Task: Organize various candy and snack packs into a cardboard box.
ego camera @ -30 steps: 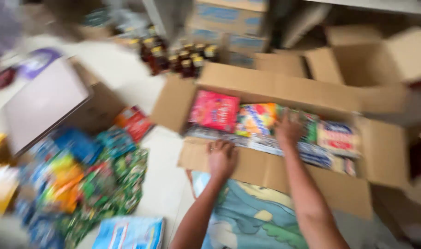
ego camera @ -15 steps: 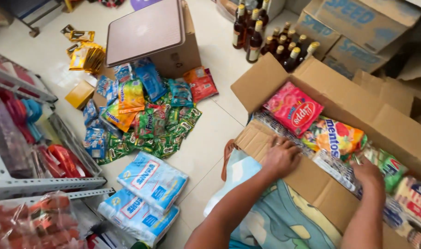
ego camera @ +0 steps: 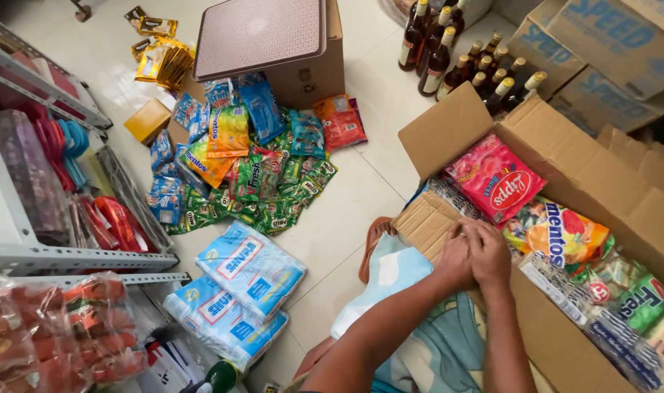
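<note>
An open cardboard box lies in front of me, packed with candy bags. A pink bag sits at its far left, with an orange and yellow one beside it. My left hand and my right hand rest together on the box's near flap, the fingers touching each other. Whether they pinch anything I cannot tell.
A heap of sweet packets covers the tiled floor at left. Two blue and white packs lie nearer me. A metal shelf rack stands far left, brown bottles and a lidded carton behind.
The view has swung left and downward. My right hand has come from inside the box to join my left hand on the near flap.
</note>
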